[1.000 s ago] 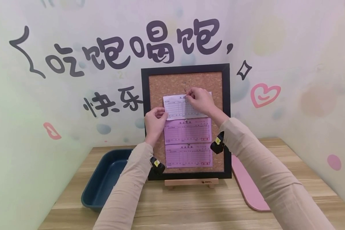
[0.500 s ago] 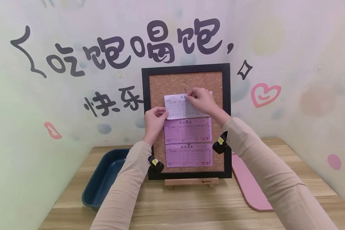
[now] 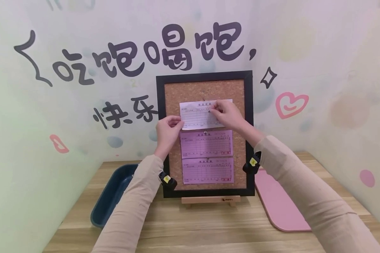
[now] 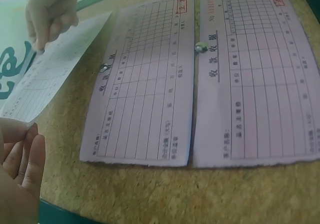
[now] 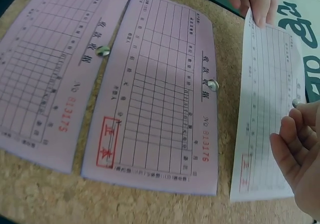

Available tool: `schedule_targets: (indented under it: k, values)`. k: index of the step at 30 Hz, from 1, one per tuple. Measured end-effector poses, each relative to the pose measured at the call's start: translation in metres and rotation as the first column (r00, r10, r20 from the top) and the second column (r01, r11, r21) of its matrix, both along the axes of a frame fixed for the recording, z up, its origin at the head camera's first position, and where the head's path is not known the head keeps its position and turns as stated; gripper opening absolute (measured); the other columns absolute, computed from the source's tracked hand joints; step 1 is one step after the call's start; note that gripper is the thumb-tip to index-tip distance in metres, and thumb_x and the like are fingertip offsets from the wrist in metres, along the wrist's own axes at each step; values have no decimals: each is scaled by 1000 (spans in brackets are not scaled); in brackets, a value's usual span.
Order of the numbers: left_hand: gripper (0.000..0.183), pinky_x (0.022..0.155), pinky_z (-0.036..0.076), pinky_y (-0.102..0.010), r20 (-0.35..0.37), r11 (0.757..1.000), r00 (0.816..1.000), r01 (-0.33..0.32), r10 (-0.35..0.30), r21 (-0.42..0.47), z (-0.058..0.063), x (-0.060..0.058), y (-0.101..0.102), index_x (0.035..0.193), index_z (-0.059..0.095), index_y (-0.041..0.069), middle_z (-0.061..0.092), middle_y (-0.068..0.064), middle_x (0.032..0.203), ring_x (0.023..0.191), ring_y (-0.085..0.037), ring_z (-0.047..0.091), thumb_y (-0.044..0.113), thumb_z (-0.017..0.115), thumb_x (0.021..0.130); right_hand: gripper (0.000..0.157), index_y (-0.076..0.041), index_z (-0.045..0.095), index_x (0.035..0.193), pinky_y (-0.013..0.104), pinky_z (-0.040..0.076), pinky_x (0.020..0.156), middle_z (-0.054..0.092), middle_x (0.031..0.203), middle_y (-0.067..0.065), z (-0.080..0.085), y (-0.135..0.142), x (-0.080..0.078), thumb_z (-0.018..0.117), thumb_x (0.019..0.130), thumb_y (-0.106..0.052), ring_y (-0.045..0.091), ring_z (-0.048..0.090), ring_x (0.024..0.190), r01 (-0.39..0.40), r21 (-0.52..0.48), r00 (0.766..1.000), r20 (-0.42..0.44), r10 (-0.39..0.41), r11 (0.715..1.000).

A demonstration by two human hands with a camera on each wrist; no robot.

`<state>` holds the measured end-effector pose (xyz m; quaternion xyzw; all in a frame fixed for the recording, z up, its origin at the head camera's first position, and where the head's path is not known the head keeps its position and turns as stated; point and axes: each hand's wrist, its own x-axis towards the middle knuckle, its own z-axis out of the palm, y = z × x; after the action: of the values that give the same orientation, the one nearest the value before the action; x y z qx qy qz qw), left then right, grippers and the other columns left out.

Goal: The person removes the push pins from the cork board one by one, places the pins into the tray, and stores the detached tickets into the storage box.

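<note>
A white receipt slip (image 3: 194,117) lies over the upper part of a black-framed cork board (image 3: 190,92). My left hand (image 3: 168,135) pinches its lower left corner between thumb and fingers. In the right wrist view the slip stands tilted off the cork. My right hand (image 3: 229,114) is in front of the slip's upper right part, its fingertips pinching a small metal thumbtack (image 5: 296,103). Below hang two pink receipt slips, the upper one (image 3: 206,146) and the lower one (image 3: 208,172), each held at its top edge by a silver thumbtack (image 4: 201,47).
The board leans on a small wooden easel (image 3: 210,200) on the wood-grain table (image 3: 209,228). A dark blue tray (image 3: 96,214) stands at the left, partly behind the left sleeve. At the right lies a pink mat (image 3: 282,211). A lettered wall (image 3: 114,21) rises behind.
My right hand has shifted right and slightly down, uncovering the slip's printed heading. The white slip has risen a little from the pink one. My left hand has moved slightly left, keeping its corner.
</note>
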<state>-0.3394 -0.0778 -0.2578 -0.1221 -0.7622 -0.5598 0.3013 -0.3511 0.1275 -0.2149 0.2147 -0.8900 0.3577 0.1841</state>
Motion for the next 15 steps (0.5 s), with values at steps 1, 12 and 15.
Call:
schedule_targets:
  k: [1,12,15]
  values:
    - [14,65,50,-22,-2,1000,1000,4,-4,-4,0,2,-2,89,67,-6,67,-19,84,74,-24,64,2,66,78,13,-4,57,94,29,37,56,51,71,8,0,2,2,52,91,-15,20,48,61,-4,4,1000,3,4,1000]
    - [15,63,52,-20,43,1000,999,11,-10,-8,-5,13,-28,92,65,-6,67,-20,87,74,-21,63,2,64,80,13,-2,58,93,29,35,53,52,67,6,-13,27,19,51,91,-14,19,47,58,-23,80,1000,-12,24,997]
    - [17,63,54,-26,75,999,997,23,-25,26,-7,16,-38,95,64,-7,66,-21,91,75,-19,63,3,64,82,13,-2,58,91,28,34,52,51,66,6,-17,35,20,52,91,-13,18,44,58,-12,85,1000,-24,15,996]
